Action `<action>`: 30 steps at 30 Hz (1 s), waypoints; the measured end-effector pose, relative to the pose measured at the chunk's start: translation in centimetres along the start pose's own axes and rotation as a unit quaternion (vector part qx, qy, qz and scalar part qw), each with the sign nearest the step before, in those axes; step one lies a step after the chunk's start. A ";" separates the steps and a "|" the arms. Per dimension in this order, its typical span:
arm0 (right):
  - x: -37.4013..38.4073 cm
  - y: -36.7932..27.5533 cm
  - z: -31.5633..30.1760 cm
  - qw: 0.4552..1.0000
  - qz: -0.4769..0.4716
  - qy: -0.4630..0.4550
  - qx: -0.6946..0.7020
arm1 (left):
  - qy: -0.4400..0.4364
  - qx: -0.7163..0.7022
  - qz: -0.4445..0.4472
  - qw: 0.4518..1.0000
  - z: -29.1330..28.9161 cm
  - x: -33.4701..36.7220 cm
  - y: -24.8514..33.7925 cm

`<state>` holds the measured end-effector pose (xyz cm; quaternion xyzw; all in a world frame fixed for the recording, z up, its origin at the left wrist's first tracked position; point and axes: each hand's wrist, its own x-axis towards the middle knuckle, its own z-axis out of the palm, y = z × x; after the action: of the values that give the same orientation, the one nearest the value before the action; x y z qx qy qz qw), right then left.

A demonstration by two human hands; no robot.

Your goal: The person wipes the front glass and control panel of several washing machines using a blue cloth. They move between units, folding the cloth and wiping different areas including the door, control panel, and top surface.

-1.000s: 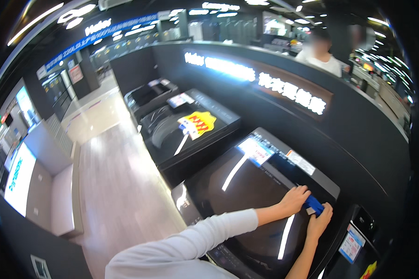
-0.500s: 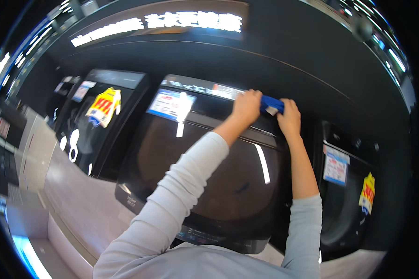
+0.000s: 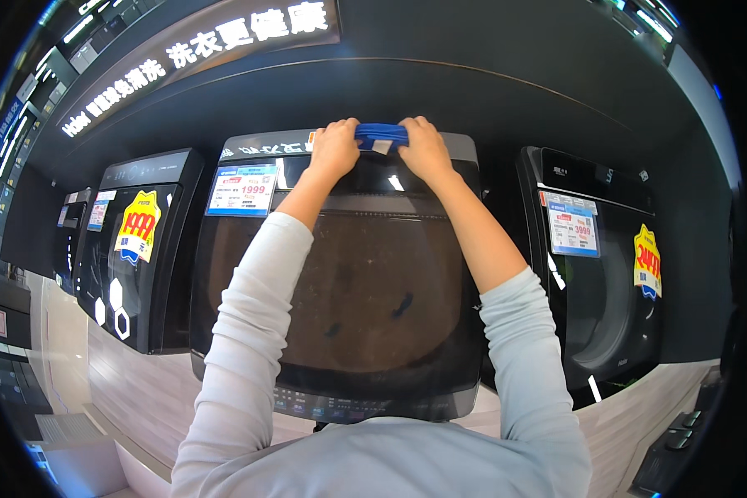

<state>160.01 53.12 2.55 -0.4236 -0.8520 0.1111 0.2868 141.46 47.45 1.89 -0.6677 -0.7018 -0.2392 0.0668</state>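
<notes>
At twelve o'clock on the dark top-loading washer (image 3: 373,299), along its raised back edge, I can see a blue cloth (image 3: 380,133) stretched between two hands. The left hand (image 3: 336,151), a touch before twelve, has its fingers curled onto one end; the right hand (image 3: 425,153), towards one o'clock, is clamped on the other. Some fingertips are hidden, and I can't tell whether the cloth is pressed to the panel or just above it.

From where I stand, the far reach looks like the weak point. Both arms are nearly straight, so a loosened grip could let the cloth drop behind the machine. The folds are bunched thick in the middle, which might make it ride unevenly, and the small white tag (image 3: 383,147) hanging towards six could drag on the glossy surface.

At about ten o'clock a price card (image 3: 242,191) sits close beside the left sleeve (image 3: 253,307); a sideways sweep of that arm could knock it askew. Down at six, the grey shirt (image 3: 382,456) is near the front control strip (image 3: 340,404), so leaning further might press something.
</notes>
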 end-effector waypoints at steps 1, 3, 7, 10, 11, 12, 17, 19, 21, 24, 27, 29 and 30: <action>0.0 -0.4 0.4 1.000 -0.007 0.005 0.001 | -0.005 -0.001 0.008 1.000 -0.4 -0.3 -0.6; -0.2 -0.9 1.2 1.000 -0.024 -0.003 0.002 | -0.028 -0.004 -0.018 0.999 -1.3 -1.3 -1.1; -1.9 -2.1 1.4 0.999 -0.043 0.008 0.012 | -0.026 -0.014 -0.022 0.999 -2.9 -3.9 -0.7; -3.5 -3.3 0.8 0.998 -0.058 0.007 0.023 | -0.011 -0.013 -0.012 1.000 -3.3 -5.5 -0.8; -4.2 -3.7 0.7 0.998 -0.063 0.001 0.023 | -0.005 -0.013 -0.011 1.000 -3.3 -6.3 -0.9; -4.9 -3.8 0.6 0.998 -0.065 -0.005 0.023 | 0.000 -0.014 -0.007 1.000 -3.4 -7.1 -0.6; -9.5 -4.7 -0.2 0.995 -0.089 0.020 0.037 | 0.024 -0.031 0.000 0.999 -4.4 -12.0 1.4; -11.4 -5.3 -0.5 0.994 -0.101 0.036 0.039 | 0.058 -0.036 0.012 0.998 -4.7 -14.2 2.1; -13.2 -5.8 -0.6 0.992 -0.110 0.053 0.043 | 0.091 -0.049 0.030 0.994 -4.9 -16.0 2.6; -15.7 -6.7 -1.4 0.991 -0.111 0.056 0.044 | 0.076 -0.067 0.025 0.995 -5.6 -18.2 3.4; -18.0 -7.2 -2.2 0.994 -0.095 0.031 0.041 | 0.074 -0.099 0.026 0.992 -6.9 -20.2 4.4; -19.5 -7.5 -2.8 0.995 -0.088 0.016 0.040 | 0.080 -0.126 0.031 0.988 -6.9 -21.5 4.2; -20.5 -7.9 -3.5 0.995 -0.091 0.003 0.043 | 0.083 -0.140 0.032 0.986 -7.1 -22.3 4.3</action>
<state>166.57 31.98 0.71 -0.3317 -0.8807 0.1193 0.3162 146.22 24.26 -0.05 -0.6707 -0.6316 -0.3870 0.0382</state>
